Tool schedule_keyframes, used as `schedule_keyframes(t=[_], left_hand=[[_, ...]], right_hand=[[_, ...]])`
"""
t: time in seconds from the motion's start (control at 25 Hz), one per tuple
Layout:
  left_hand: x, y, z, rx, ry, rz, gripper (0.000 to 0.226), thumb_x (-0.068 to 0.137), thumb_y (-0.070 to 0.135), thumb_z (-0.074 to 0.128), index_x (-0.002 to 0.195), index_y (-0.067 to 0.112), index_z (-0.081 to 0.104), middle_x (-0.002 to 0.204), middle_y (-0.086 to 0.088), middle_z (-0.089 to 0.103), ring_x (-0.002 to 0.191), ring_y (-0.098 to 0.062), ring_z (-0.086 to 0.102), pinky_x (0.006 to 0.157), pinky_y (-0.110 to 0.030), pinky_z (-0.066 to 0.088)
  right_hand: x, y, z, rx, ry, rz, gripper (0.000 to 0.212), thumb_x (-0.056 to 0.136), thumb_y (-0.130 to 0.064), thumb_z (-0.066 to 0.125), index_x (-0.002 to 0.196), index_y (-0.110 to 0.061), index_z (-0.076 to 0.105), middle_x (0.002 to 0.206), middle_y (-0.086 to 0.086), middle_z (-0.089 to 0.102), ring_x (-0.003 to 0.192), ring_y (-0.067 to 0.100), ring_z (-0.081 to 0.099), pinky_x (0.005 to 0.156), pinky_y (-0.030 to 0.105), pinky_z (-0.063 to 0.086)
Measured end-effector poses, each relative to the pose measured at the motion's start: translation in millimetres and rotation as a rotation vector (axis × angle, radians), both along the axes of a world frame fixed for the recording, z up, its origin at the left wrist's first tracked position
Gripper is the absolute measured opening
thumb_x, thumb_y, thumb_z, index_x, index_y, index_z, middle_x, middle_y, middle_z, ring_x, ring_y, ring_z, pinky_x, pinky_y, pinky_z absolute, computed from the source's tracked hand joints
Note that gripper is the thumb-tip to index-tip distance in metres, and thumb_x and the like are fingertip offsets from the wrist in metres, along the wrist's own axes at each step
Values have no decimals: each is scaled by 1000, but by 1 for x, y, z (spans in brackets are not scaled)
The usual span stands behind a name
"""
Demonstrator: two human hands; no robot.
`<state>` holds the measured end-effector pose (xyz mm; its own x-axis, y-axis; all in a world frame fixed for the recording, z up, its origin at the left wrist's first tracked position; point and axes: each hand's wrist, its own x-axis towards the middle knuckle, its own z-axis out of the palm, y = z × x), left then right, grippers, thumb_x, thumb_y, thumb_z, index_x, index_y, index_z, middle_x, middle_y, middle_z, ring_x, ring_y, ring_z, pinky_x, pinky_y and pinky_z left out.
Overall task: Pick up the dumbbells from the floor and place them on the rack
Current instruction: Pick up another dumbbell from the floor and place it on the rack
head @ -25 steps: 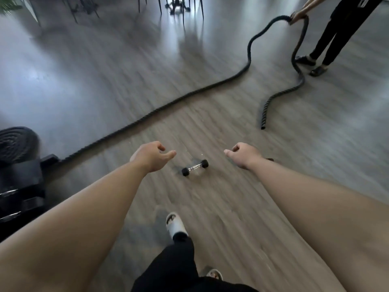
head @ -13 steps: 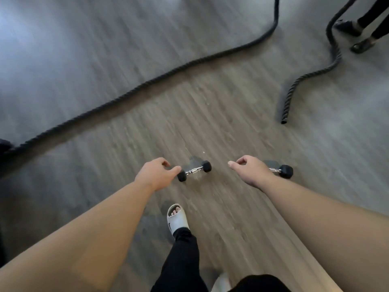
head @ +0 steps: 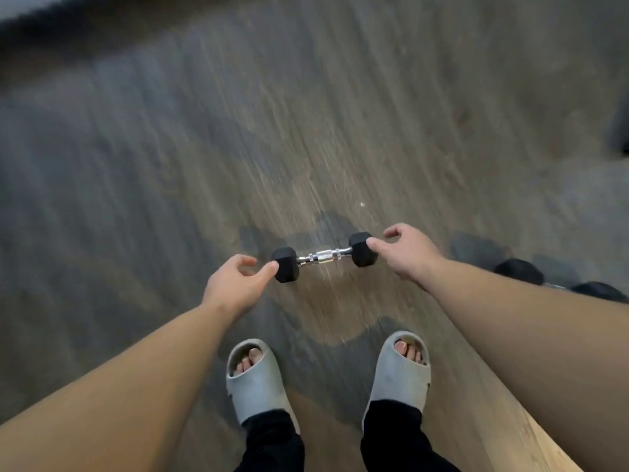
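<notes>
dumbbell [head: 324, 257]: on floor [head: 170, 165], just ahead of sandals [head: 255, 383]
left hand [head: 235, 284]: empty, fingers apart, at dumbbell's left head
right hand [head: 406, 252]: empty, fingers apart, at right head
second dumbbell [head: 520, 271]: right of first, blurred

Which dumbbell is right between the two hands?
The dumbbell with the shiny handle, lying on the floor between the left hand and right hand. The other dumbbell sits off to the right, partly hidden behind the right arm.

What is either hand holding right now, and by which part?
Nothing is held. The dumbbell lies on the floor between the open left hand and open right hand, whose fingertips reach its two black heads; the chrome handle is ungripped.
</notes>
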<state>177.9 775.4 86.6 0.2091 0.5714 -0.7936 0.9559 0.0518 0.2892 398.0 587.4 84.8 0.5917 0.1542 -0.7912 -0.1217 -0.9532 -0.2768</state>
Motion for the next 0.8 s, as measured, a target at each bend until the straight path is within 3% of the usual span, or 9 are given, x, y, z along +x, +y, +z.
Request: schedule_keyframes(t=[0.08,0.12,0.24,0.28,0.4,0.52,0.6,0.72,0.8], left_hand=[[6,-18,-58,-16,-26,89,69,77,69,72,133,30,61,121,4,69,104,-18,65,95,-40,54],[10,-26,-80,-27,-44,121,76,76,70,73,139,30,57,127,4,67,109,-19,64,96,-39,54],[20,-39,-129,-44,-85,173,93,73,69,76,151,31,43,143,4,57,126,-22,56,98,-33,47],[21,-39,-140,-36,-93,188,90,71,67,79,147,32,47,140,4,58,123,-21,58,96,-33,49],[19,-31,-147,-19,-101,186,62,66,57,87,116,32,61,113,8,67,94,-10,65,65,-22,48],[5,-22,-109,-47,-93,177,51,64,51,92,101,33,62,99,15,68,81,-1,64,52,-15,42],[-13,-17,-61,-58,-91,174,49,61,49,94,96,32,63,95,15,71,78,-2,68,52,-12,43],[-52,-5,42,-39,-89,140,49,58,47,95,91,30,63,92,12,70,68,2,69,51,-11,44],[-77,5,119,-18,-87,117,50,58,49,95,90,30,63,91,14,68,72,2,67,54,-14,45]], right_hand=[[-4,0,-58,5,22,-36,63,81,-52,74,134,-23,55,117,8,66,73,20,59,57,28,42],[-6,1,-79,8,26,-25,67,79,-51,76,137,-24,52,123,8,63,79,22,61,58,28,42],[-11,4,-126,38,17,-12,77,78,-50,78,143,-25,46,133,3,58,105,25,62,79,34,52],[-11,5,-134,48,4,-14,75,78,-50,79,141,-25,47,131,1,60,107,24,62,85,36,53],[-10,1,-133,55,-4,11,62,75,-47,82,127,-26,54,118,-1,65,98,22,66,85,43,58],[-24,-5,-96,38,12,-3,59,73,-47,84,120,-27,55,109,-2,65,91,22,69,81,47,61],[-43,-7,-50,26,42,-22,59,71,-49,84,118,-28,54,105,-3,65,87,20,69,77,45,63],[-83,-3,49,16,77,-65,57,67,-49,85,112,-28,57,102,-6,67,83,18,70,75,44,63],[-106,8,127,34,91,-91,56,64,-48,86,108,-28,58,99,-4,68,82,20,71,75,46,63]])
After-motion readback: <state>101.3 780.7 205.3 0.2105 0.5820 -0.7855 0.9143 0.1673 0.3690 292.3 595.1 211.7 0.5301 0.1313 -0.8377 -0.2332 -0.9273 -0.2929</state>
